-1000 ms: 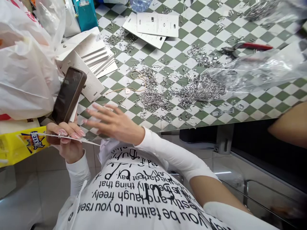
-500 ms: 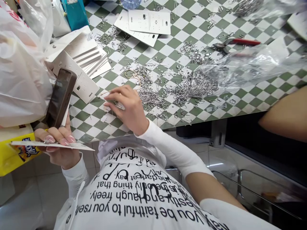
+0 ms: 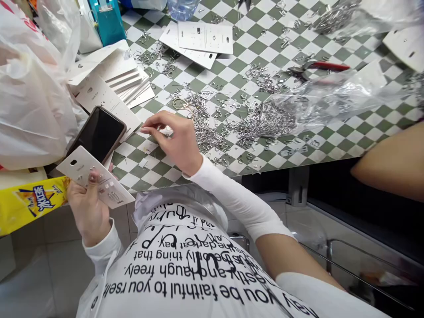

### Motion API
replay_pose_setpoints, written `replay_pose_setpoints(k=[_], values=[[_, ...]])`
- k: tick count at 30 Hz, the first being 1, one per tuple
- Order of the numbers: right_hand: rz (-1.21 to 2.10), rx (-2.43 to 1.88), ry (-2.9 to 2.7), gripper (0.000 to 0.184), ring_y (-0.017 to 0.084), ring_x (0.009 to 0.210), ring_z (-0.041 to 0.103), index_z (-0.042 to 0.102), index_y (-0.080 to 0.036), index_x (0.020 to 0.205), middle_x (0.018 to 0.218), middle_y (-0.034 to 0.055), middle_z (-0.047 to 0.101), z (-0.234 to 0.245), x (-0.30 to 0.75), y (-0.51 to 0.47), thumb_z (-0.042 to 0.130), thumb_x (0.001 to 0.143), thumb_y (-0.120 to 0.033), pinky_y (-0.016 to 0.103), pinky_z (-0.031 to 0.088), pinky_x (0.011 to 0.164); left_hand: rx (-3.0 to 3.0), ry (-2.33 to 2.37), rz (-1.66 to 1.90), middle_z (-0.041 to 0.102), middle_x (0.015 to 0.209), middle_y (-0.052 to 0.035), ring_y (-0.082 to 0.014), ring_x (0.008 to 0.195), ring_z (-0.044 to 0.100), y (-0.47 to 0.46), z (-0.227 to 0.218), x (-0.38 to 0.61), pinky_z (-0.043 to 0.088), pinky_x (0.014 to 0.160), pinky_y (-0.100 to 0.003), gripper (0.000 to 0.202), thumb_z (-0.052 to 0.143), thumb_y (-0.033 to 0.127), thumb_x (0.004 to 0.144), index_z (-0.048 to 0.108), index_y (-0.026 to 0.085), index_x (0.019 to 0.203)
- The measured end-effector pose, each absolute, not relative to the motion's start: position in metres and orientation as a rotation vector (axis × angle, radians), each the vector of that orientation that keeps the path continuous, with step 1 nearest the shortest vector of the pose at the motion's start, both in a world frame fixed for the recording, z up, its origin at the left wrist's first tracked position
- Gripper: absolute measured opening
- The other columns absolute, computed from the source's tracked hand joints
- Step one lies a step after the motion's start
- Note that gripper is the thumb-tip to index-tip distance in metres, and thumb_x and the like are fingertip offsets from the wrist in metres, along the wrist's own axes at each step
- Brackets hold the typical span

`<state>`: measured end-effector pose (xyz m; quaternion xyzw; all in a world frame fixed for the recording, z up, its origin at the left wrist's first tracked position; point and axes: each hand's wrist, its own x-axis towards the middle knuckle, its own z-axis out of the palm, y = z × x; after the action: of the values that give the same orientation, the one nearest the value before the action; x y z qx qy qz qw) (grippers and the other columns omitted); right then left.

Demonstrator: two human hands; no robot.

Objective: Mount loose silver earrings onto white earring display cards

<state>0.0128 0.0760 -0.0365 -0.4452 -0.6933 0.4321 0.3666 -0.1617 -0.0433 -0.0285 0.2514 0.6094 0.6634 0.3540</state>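
Observation:
My left hand [image 3: 86, 205] grips a white earring card [image 3: 77, 170], thumb on its front face. Small studs and wire-like pieces are fixed to the card, which is tilted toward me. Right behind it a dark phone [image 3: 101, 130] leans at an angle; I cannot tell whether my fingers touch it. My right hand [image 3: 179, 139] hovers over the table's near part, thumb and forefinger pinched together. Whatever lies between those fingertips is too small to make out. Just right of that hand spreads a heap of loose silver jewelry pieces [image 3: 207, 128], with a gold-coloured ring [image 3: 179, 103] by it.
Stacked white cards [image 3: 132, 84] stand left on the checkered table [image 3: 159, 172], beside a plastic bag [image 3: 29, 110]. Two more cards [image 3: 207, 37] lie farther back. Red-handled pliers [image 3: 327, 66] and a clear bag [image 3: 318, 106] of metal pieces are right. Another person's arm [image 3: 394, 163] is at far right.
My left hand has turned the card from edge-on to face-up view, and the phone has swung to a flatter angle. My right hand's fingers have closed into a pinch, shifting slightly left.

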Motion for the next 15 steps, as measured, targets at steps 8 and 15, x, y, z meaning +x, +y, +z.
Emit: replay_pose_setpoints(k=[8,15], values=[[1.782,-0.876,-1.275,0.023,0.013,0.080,0.057,0.076,-0.021,0.078,0.082,0.0011,0.066,0.001,0.048,0.045,0.086,0.076,-0.041,0.029,0.052,0.066,0.851,2.161,1.526,0.078,0.098,-0.0041,-0.0218,0.097,0.071,-0.063,0.005,-0.129,0.056,0.090,-0.032,0.027,0.081,0.039,0.083,0.078,0.019,0.099],[1.845,-0.889,-1.112,0.017,0.010,0.078,0.055,0.079,-0.022,0.079,0.082,-0.0002,0.065,-0.001,0.073,0.041,0.087,0.075,-0.036,0.027,0.048,0.069,1.185,1.999,1.556,0.073,0.079,0.0013,-0.0107,0.068,0.060,-0.024,0.010,-0.069,0.046,0.065,-0.023,0.017,0.074,0.036,0.091,0.076,0.020,0.091]])
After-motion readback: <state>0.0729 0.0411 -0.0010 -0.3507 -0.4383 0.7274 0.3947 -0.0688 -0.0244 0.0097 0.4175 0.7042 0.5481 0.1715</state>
